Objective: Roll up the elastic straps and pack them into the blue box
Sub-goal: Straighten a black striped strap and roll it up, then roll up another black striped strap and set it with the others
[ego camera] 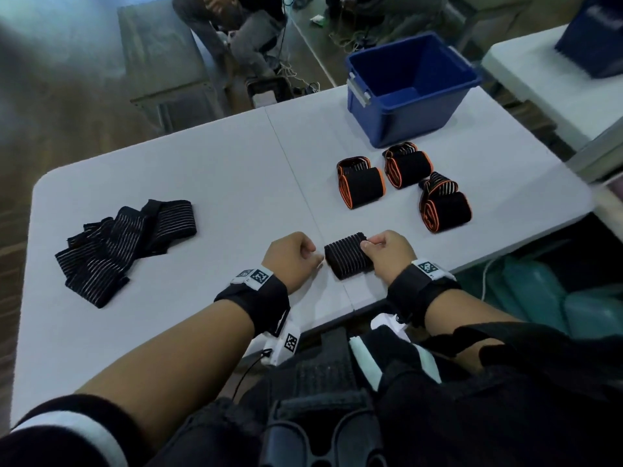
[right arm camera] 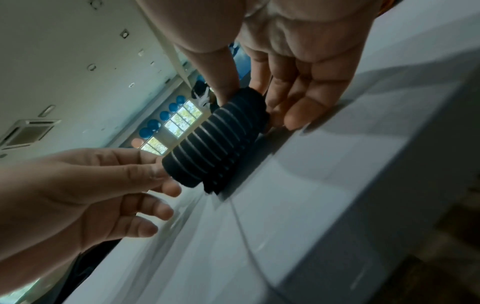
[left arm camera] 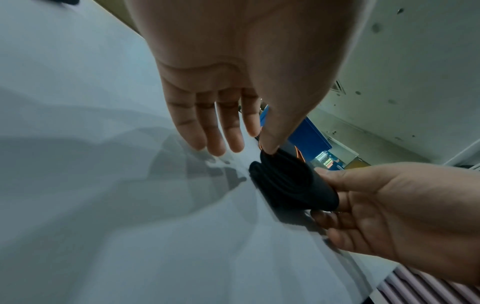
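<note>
A black ribbed rolled strap [ego camera: 347, 256] lies on its side near the front edge of the white table [ego camera: 236, 156]. My right hand [ego camera: 387, 254] grips its right end, thumb on top and fingers underneath. My left hand [ego camera: 293, 261] is at the roll's left end. In the left wrist view its thumb tip touches the rolled strap [left arm camera: 291, 181] while its fingers [left arm camera: 215, 131] point loosely at the table. The blue box [ego camera: 411, 89] stands open at the far right. Three orange-edged rolled straps [ego camera: 362, 187] lie in front of it. A pile of unrolled straps [ego camera: 124, 244] lies at the left.
The table's front edge runs just under my wrists. A second white table [ego camera: 556, 79] with a dark blue thing on it stands at the far right. A seated person [ego camera: 242, 25] is beyond the far edge.
</note>
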The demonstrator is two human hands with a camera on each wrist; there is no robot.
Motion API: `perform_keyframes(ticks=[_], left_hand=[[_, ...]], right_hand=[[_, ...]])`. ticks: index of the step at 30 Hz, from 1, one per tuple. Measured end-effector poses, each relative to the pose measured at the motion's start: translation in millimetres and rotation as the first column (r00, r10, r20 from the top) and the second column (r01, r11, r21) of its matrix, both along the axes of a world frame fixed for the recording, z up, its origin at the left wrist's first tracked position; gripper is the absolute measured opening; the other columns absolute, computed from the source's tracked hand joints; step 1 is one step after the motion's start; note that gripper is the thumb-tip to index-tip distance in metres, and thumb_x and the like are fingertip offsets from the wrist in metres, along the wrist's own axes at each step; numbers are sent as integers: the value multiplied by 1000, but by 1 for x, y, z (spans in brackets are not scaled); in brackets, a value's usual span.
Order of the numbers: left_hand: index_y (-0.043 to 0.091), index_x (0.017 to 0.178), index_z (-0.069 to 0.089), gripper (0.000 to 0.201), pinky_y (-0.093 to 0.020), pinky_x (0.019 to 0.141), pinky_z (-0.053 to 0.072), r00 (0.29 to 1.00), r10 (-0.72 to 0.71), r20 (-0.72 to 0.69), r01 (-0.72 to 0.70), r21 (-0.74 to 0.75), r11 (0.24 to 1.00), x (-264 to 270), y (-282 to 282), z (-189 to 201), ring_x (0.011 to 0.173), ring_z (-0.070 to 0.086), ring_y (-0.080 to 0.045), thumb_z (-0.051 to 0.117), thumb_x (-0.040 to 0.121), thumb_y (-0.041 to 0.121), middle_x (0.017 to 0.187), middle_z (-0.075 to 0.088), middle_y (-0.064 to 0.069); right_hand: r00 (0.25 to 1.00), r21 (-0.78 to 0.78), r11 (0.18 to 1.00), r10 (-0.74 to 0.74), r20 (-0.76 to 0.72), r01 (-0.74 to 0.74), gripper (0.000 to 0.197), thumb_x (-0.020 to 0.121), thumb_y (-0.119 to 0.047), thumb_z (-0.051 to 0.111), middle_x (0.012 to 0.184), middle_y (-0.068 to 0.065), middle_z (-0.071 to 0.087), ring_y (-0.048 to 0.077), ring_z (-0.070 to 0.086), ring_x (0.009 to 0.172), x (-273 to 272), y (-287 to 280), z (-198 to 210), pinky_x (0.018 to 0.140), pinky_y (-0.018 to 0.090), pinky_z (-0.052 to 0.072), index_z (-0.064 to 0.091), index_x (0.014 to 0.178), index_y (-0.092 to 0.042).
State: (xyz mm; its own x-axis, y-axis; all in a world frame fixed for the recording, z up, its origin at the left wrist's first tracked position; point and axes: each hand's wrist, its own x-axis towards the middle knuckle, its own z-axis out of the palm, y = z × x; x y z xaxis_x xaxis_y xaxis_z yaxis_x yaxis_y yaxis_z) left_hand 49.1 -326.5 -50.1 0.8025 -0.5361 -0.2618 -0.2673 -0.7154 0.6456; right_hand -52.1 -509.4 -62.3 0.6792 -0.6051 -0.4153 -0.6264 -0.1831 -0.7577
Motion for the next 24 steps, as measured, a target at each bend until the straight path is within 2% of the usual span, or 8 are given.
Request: perform_keyframes(ticks=[3, 5, 7, 11, 13, 18, 20, 24], left_hand=[[23, 85, 67, 14, -19, 63, 41, 1000, -21, -3, 21, -18, 1000, -5, -22, 0, 79, 61, -10, 66, 91, 36, 80, 66, 9], [26, 86, 69, 12, -17, 65, 42, 999, -23, -33, 20, -72, 997, -9, -37, 3, 80, 64, -8, 65, 92, 36, 80, 69, 11], [25, 96, 71, 14, -20, 75, 48, 996, -26, -81, 16, -120, 993, -12, -51, 4, 85, 66, -8, 66, 91, 36, 88, 72, 11], [25, 112, 70, 28, -40, 91, 57, 980, -57, -188, 25, -170, 985, -17, -74, 3, 90, 69, -13, 69, 88, 37, 102, 73, 8], [26, 115, 70, 32, -44, 93, 57, 974, -76, -212, 37, -182, 983, -20, -83, 4, 95, 69, -13, 69, 86, 38, 108, 72, 10], [28, 123, 66, 51, -46, 93, 57, 960, -93, -263, 39, -205, 978, -27, -100, 7, 96, 69, -12, 65, 76, 48, 119, 68, 14], [27, 121, 66, 45, -46, 92, 57, 960, -80, -269, 21, -216, 976, -28, -103, 6, 94, 69, -13, 67, 79, 44, 116, 69, 14], [26, 115, 65, 33, -47, 89, 58, 963, -28, -268, -38, -239, 970, -24, -100, 2, 89, 71, -16, 69, 85, 39, 105, 72, 11]], right_hand=[[997, -36, 996, -83, -1, 83, 18, 90, -37, 63, 92, 10, 69, 33, 68, 85, -12, -16, 3, 84, 51, 57, 62, 83, -21], [990, -45, 989, -143, 18, 143, 24, 90, -35, 65, 87, 11, 70, 33, 69, 79, -21, -28, 8, 80, 51, 58, 59, 71, -22], [974, -6, 975, -222, 43, 223, 16, 87, -32, 67, 85, 0, 70, 27, 70, 81, -28, -41, 10, 80, 49, 59, 62, 73, -25], [958, 78, 961, -272, 91, 265, 3, 79, -31, 66, 95, -4, 72, 21, 71, 90, -39, -64, 6, 87, 45, 59, 69, 80, -30], [952, 107, 957, -283, 118, 271, 16, 75, -37, 66, 103, -6, 71, 18, 69, 98, -43, -71, 5, 93, 43, 57, 70, 90, -32], [951, 92, 965, -259, 170, 246, 30, 91, -19, 65, 115, -3, 68, 14, 65, 106, -46, -77, 16, 100, 41, 53, 66, 121, -18], [956, 66, 972, -234, 178, 226, 30, 92, -19, 63, 116, -3, 68, 14, 64, 107, -46, -82, 18, 100, 42, 53, 65, 123, -17], [959, -26, 976, -206, 193, 215, 21, 92, -23, 64, 102, -5, 68, 12, 65, 96, -46, -91, 23, 92, 40, 56, 68, 111, -19]])
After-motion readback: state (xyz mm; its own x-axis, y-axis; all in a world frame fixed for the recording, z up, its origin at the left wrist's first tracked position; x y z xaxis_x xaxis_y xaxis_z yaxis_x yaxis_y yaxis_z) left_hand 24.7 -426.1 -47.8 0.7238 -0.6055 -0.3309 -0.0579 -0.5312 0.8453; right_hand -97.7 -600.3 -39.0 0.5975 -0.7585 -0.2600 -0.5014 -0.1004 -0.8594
